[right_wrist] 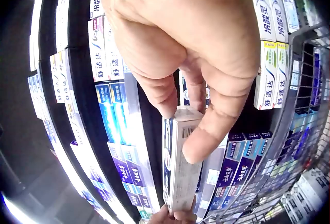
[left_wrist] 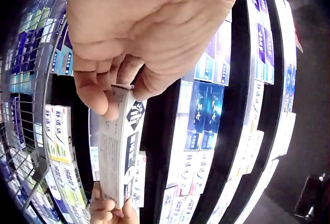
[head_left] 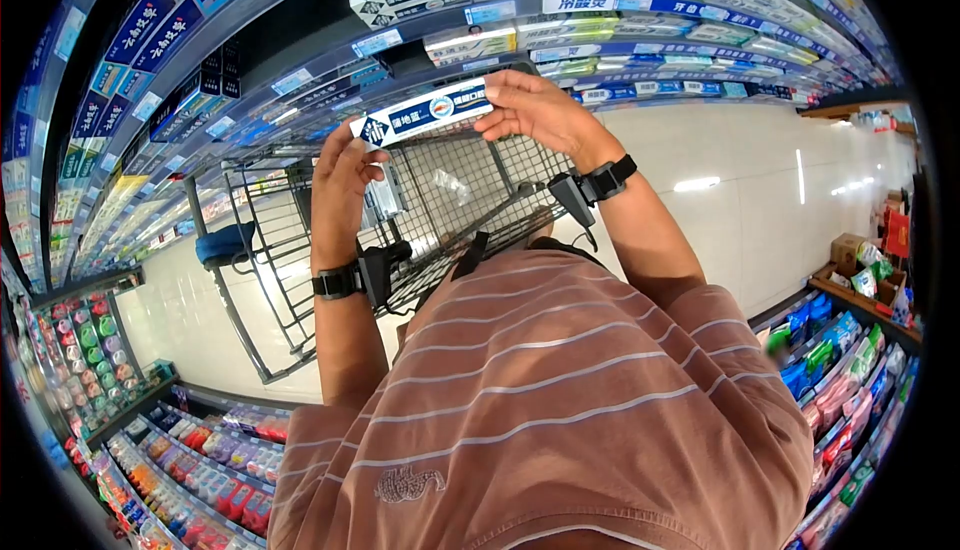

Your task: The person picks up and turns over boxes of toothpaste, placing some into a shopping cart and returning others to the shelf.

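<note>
Both hands hold one long white toothpaste box [head_left: 425, 115] with dark blue print, raised in front of the shelves. At its left end, the left hand [head_left: 345, 165] pinches the box between thumb and fingers. The right hand [head_left: 535, 110] grips the opposite end. In the left wrist view the left hand [left_wrist: 149, 33] has its fingertips around the near end of the box [left_wrist: 117, 146]. The right wrist view shows the right hand [right_wrist: 196, 53] with thumb and fingers on either side of the box end [right_wrist: 183, 157]. Each wrist wears a black strap with a camera.
A wire shopping cart [head_left: 440, 185] stands below the hands, with boxes [right_wrist: 307, 195] inside. Shelves of toothpaste boxes [head_left: 600, 30] curve along the front and left. Packaged goods fill racks behind the person [head_left: 195, 455] and at the right [head_left: 840, 370]. Pale tiled floor [head_left: 740, 180] runs alongside.
</note>
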The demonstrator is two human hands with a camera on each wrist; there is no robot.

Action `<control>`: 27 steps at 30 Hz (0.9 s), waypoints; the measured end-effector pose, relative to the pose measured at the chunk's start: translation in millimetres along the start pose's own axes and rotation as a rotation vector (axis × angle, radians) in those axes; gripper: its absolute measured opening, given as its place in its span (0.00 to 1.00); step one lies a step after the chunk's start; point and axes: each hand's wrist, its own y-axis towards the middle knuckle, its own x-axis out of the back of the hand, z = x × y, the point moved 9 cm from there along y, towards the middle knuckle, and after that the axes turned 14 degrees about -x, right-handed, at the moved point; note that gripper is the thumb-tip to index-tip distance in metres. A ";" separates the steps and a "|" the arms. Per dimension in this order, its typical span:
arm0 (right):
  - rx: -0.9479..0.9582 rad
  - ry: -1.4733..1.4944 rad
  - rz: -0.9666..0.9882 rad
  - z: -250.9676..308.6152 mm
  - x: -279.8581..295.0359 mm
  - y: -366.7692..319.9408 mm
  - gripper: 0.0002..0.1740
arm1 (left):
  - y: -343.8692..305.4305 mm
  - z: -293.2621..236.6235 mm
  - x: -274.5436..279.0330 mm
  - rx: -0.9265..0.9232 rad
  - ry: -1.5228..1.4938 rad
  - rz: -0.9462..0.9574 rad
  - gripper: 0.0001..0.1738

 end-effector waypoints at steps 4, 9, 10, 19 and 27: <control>0.053 -0.020 0.007 4.8 -6.0 -5.3 0.29 | -2.9 -7.8 -6.4 -0.015 -0.056 0.012 0.22; 0.101 -0.047 0.034 9.9 -12.8 -10.1 0.28 | -2.4 -6.3 -6.8 -0.049 -0.064 -0.036 0.22; 0.102 -0.049 0.037 10.1 -12.8 -10.1 0.27 | -1.9 -5.8 -7.4 -0.058 -0.069 -0.032 0.22; 0.117 -0.030 0.076 9.7 -13.9 -11.8 0.26 | 0.3 -5.5 -7.9 -0.087 -0.081 -0.007 0.22; 0.117 -0.025 0.059 8.7 -10.8 -9.0 0.25 | 3.4 -1.9 -7.3 -0.091 -0.026 0.015 0.22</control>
